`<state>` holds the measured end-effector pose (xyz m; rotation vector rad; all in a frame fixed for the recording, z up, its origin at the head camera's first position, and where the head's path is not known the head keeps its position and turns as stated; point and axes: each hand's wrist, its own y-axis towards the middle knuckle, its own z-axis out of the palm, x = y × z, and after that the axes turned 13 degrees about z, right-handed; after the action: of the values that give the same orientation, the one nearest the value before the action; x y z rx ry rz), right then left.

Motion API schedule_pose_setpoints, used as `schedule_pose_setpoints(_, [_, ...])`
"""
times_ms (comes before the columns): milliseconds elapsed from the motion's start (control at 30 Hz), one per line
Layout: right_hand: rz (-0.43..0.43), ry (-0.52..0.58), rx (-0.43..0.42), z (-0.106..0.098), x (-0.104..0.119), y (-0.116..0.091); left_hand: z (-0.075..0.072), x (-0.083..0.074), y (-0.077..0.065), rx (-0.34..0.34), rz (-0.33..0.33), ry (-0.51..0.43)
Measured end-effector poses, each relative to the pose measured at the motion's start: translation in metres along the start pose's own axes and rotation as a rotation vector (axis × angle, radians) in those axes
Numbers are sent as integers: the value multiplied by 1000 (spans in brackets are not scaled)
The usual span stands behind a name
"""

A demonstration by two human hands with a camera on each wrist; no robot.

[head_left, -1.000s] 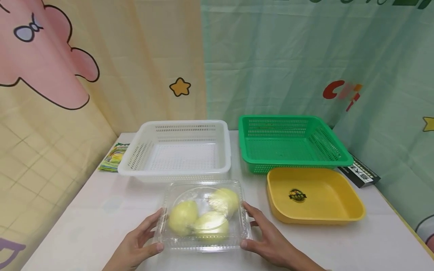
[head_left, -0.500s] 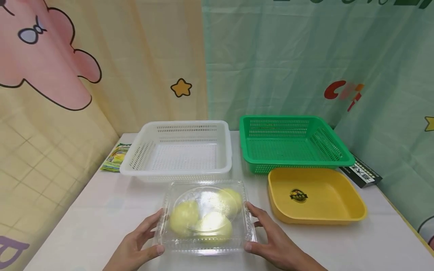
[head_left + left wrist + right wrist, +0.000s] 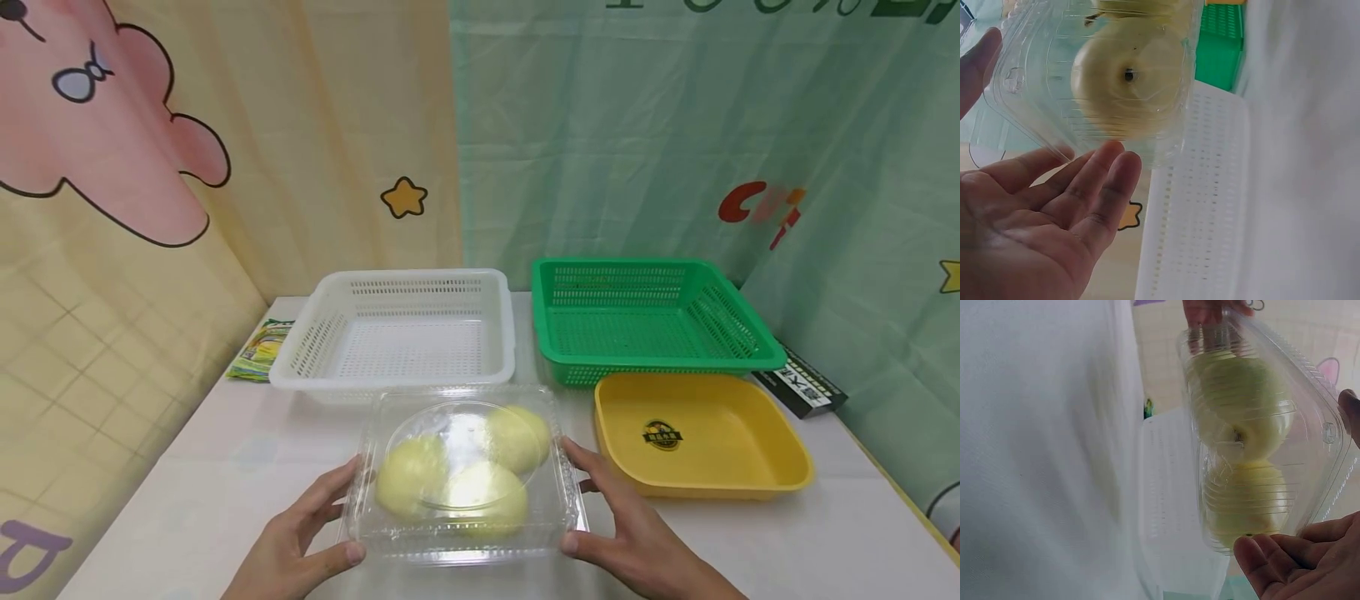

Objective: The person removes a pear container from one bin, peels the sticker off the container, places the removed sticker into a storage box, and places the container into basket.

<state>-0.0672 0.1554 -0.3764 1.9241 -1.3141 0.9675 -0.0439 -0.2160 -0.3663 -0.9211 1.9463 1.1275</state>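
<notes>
A clear plastic clamshell box [image 3: 397,546], lid closed, holds three pale yellow-green fruits [image 3: 487,500] that look like round pears. My left hand [image 3: 296,529] grips its left side, thumb at the front corner and fingers along the wall. On the opposite side my right hand [image 3: 637,529] holds it the same way. Both wrist views show the box raised off the table. In the left wrist view, fingertips [image 3: 1125,172] support the lower edge below one fruit [image 3: 1100,81]. The right wrist view shows two fruits [image 3: 1247,494] through the ribbed wall.
Behind the box stands a white plastic basket [image 3: 390,385], with a green basket [image 3: 652,362] to its right. A yellow tray [image 3: 735,450] sits in front of the green one. A colourful packet [image 3: 258,354] lies far left, a black box [image 3: 806,387] far right. Curtains enclose the table.
Both hands have lifted the box of fruits off the table, and it looks larger and slightly farther right. The right hand has shifted right with it. The baskets and tray stay put.
</notes>
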Motion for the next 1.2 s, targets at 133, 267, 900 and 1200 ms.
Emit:
schedule_pose_setpoints(133, [-75,-26,-22,-7,4,1,-1,-3,4,-5,96,17])
schedule_pose_setpoints(267, [-119,-52,-48,-14,6,3,-1,-8,10,-10,145,36])
schedule_pose_setpoints(900, [-100,-86,-106,-54,15,20,0,-31,62,-11,21,75])
schedule_pose_setpoints(1200, [-56,-48,-77,-75,14,35,2,-34,96,23,-61,-3])
